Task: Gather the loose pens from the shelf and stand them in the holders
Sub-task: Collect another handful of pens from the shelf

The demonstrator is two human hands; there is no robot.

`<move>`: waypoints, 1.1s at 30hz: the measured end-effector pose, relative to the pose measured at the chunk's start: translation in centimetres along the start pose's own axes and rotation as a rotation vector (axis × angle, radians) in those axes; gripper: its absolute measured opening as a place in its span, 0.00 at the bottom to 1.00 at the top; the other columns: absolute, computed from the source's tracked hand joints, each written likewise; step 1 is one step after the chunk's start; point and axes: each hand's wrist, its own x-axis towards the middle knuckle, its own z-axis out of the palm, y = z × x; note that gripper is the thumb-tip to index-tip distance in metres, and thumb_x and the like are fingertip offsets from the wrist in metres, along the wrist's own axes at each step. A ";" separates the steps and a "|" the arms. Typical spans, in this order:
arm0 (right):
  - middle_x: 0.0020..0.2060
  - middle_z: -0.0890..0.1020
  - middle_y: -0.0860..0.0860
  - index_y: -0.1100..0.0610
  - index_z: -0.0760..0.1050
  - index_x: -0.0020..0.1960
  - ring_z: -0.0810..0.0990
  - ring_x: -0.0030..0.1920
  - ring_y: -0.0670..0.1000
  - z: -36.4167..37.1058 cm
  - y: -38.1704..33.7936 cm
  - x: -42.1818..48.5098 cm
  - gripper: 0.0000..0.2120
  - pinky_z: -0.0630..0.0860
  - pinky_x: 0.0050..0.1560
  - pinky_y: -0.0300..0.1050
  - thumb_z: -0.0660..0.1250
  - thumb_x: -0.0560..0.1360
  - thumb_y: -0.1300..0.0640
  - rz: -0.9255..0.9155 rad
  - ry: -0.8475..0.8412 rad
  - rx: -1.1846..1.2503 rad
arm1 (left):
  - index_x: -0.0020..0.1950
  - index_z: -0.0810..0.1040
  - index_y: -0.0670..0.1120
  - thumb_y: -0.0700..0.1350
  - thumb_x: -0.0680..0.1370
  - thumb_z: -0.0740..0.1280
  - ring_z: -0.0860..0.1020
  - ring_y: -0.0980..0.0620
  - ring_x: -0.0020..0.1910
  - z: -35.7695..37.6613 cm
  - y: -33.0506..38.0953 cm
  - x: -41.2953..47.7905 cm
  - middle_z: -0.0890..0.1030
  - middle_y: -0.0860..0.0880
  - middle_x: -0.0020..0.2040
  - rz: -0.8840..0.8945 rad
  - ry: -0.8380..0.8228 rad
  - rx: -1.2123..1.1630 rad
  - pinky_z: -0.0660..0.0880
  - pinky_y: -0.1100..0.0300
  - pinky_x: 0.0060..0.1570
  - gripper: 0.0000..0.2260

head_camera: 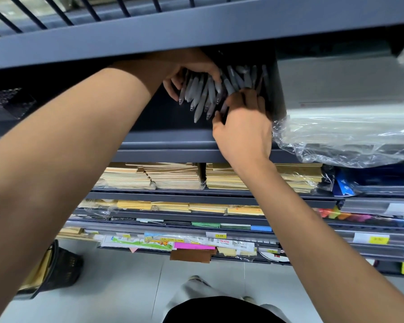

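A thick bundle of frosted grey pens (202, 95) points its tips toward me inside the dark shelf (168, 138). My left hand (187, 68) reaches in under the upper shelf board and grips this bundle from above, fingers curled round it. More grey pens (243, 76) stand behind in a dark holder (272, 99) at the right. My right hand (244, 122) sits just below and right of the bundle, fingers curled against the holder's front, pinching a pen at the bundle's right edge. The holder's inside is mostly hidden.
A grey box (336, 82) and crinkled clear plastic wrap (336, 138) fill the shelf to the right. Lower shelves carry stacks of tan envelopes (173, 176) and coloured paper. A black basket (58, 269) stands on the white floor at lower left.
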 end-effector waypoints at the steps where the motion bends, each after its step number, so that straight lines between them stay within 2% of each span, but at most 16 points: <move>1: 0.55 0.77 0.59 0.58 0.77 0.57 0.76 0.50 0.60 0.1 0.0 0.0 0.16 0.74 0.42 0.47 0.64 0.74 0.49 -0.005 -0.007 -0.013 | 0.65 0.75 0.48 0.56 0.71 0.72 0.78 0.45 0.58 0.1 0.2 0.1 0.78 0.44 0.61 -0.007 -0.002 0.011 0.78 0.43 0.56 0.25; 2: 0.57 0.77 0.59 0.58 0.76 0.58 0.77 0.52 0.61 0.1 0.1 0.1 0.17 0.75 0.42 0.48 0.64 0.74 0.49 -0.008 -0.006 -0.017 | 0.64 0.75 0.48 0.56 0.71 0.72 0.78 0.45 0.57 0.1 0.4 0.0 0.78 0.44 0.61 -0.015 -0.004 0.026 0.77 0.43 0.56 0.24; 4: 0.54 0.78 0.59 0.58 0.77 0.56 0.78 0.49 0.61 0.1 0.1 0.0 0.16 0.75 0.41 0.48 0.65 0.74 0.50 -0.008 0.003 -0.010 | 0.62 0.77 0.46 0.53 0.71 0.70 0.78 0.44 0.58 0.3 0.8 0.1 0.78 0.43 0.62 -0.029 -0.007 0.069 0.77 0.43 0.56 0.21; 7: 0.55 0.78 0.60 0.58 0.77 0.55 0.78 0.48 0.61 -0.1 0.0 0.0 0.15 0.74 0.41 0.47 0.65 0.74 0.50 -0.002 0.015 -0.003 | 0.62 0.76 0.44 0.50 0.70 0.69 0.76 0.42 0.59 0.9 1.0 0.5 0.77 0.41 0.62 -0.036 0.007 0.155 0.77 0.41 0.55 0.21; 10: 0.46 0.81 0.58 0.58 0.80 0.48 0.79 0.42 0.60 -0.2 0.1 0.0 0.12 0.69 0.36 0.44 0.66 0.74 0.50 -0.006 0.035 0.005 | 0.61 0.75 0.44 0.51 0.70 0.70 0.77 0.39 0.57 1.3 1.1 1.1 0.77 0.40 0.59 -0.014 0.025 0.193 0.77 0.40 0.53 0.22; 13: 0.51 0.80 0.59 0.59 0.79 0.51 0.79 0.47 0.60 -0.1 0.2 0.0 0.13 0.74 0.40 0.47 0.65 0.74 0.50 -0.008 0.041 0.005 | 0.61 0.76 0.46 0.52 0.69 0.72 0.77 0.42 0.56 1.0 0.8 1.6 0.78 0.42 0.59 -0.018 0.029 0.187 0.78 0.42 0.52 0.23; 16: 0.49 0.80 0.58 0.58 0.79 0.51 0.79 0.46 0.61 0.0 0.1 -0.1 0.13 0.75 0.41 0.47 0.65 0.74 0.50 -0.012 0.060 0.001 | 0.61 0.78 0.44 0.50 0.71 0.71 0.79 0.42 0.56 0.9 0.6 1.9 0.80 0.41 0.58 -0.006 0.006 0.238 0.78 0.43 0.53 0.20; 18: 0.52 0.79 0.59 0.59 0.79 0.52 0.78 0.49 0.61 0.1 0.1 -0.1 0.14 0.75 0.42 0.48 0.65 0.75 0.50 -0.020 0.071 0.012 | 0.55 0.81 0.40 0.47 0.74 0.69 0.82 0.40 0.51 1.0 0.8 1.8 0.82 0.38 0.52 0.005 -0.028 0.300 0.79 0.45 0.51 0.14; 19: 0.52 0.79 0.59 0.59 0.79 0.52 0.78 0.50 0.62 0.1 0.2 0.0 0.14 0.75 0.43 0.49 0.65 0.75 0.50 -0.019 0.072 0.020 | 0.49 0.81 0.37 0.44 0.74 0.68 0.83 0.41 0.43 1.0 0.8 1.8 0.83 0.37 0.44 0.016 -0.025 0.348 0.81 0.49 0.44 0.11; 21: 0.46 0.81 0.59 0.59 0.80 0.47 0.79 0.46 0.61 0.0 0.2 0.0 0.12 0.73 0.40 0.46 0.66 0.74 0.50 -0.007 0.069 0.031 | 0.39 0.80 0.34 0.39 0.74 0.65 0.79 0.43 0.27 1.0 0.7 1.8 0.80 0.38 0.29 0.040 0.036 0.474 0.77 0.59 0.29 0.09; 23: 0.40 0.82 0.58 0.59 0.81 0.43 0.79 0.40 0.60 -0.1 0.1 -0.1 0.11 0.72 0.37 0.45 0.67 0.73 0.51 0.004 0.067 0.038 | 0.35 0.77 0.32 0.37 0.74 0.63 0.76 0.42 0.24 1.0 0.1 1.8 0.78 0.38 0.23 0.037 0.073 0.538 0.73 0.61 0.23 0.10; 25: 0.41 0.82 0.58 0.59 0.81 0.45 0.79 0.41 0.60 -0.1 0.1 -0.2 0.11 0.73 0.37 0.46 0.68 0.72 0.51 0.005 0.068 0.045 | 0.34 0.74 0.32 0.35 0.75 0.62 0.74 0.42 0.25 1.0 -0.4 1.8 0.77 0.38 0.23 0.028 0.089 0.553 0.71 0.63 0.18 0.11; 27: 0.47 0.81 0.59 0.59 0.80 0.49 0.79 0.47 0.61 -0.1 0.1 -0.1 0.12 0.75 0.40 0.48 0.67 0.73 0.51 -0.005 0.064 0.049 | 0.32 0.73 0.33 0.33 0.75 0.62 0.72 0.44 0.21 0.7 -1.0 2.1 0.75 0.41 0.21 0.041 0.123 0.550 0.68 0.66 0.14 0.11; 29: 0.50 0.80 0.59 0.58 0.79 0.52 0.78 0.49 0.61 -0.1 0.1 0.0 0.13 0.75 0.42 0.49 0.66 0.73 0.52 -0.007 0.052 0.051 | 0.34 0.74 0.31 0.31 0.74 0.62 0.71 0.45 0.19 0.1 -2.0 2.3 0.74 0.41 0.21 0.051 0.145 0.544 0.69 0.64 0.17 0.09; 31: 0.43 0.81 0.58 0.58 0.80 0.48 0.79 0.43 0.60 -0.3 0.0 -0.1 0.11 0.72 0.37 0.46 0.66 0.73 0.52 0.007 0.053 0.052 | 0.44 0.78 0.29 0.30 0.74 0.63 0.72 0.43 0.25 -0.4 -3.3 2.6 0.77 0.36 0.29 0.037 0.170 0.555 0.69 0.63 0.19 0.05; 33: 0.37 0.80 0.57 0.59 0.80 0.43 0.78 0.38 0.59 -0.5 -0.1 -0.2 0.10 0.68 0.35 0.44 0.66 0.73 0.52 0.027 0.044 0.050 | 0.52 0.79 0.27 0.30 0.73 0.64 0.73 0.42 0.27 -0.7 -5.1 3.2 0.81 0.29 0.38 0.027 0.199 0.567 0.66 0.66 0.14 0.10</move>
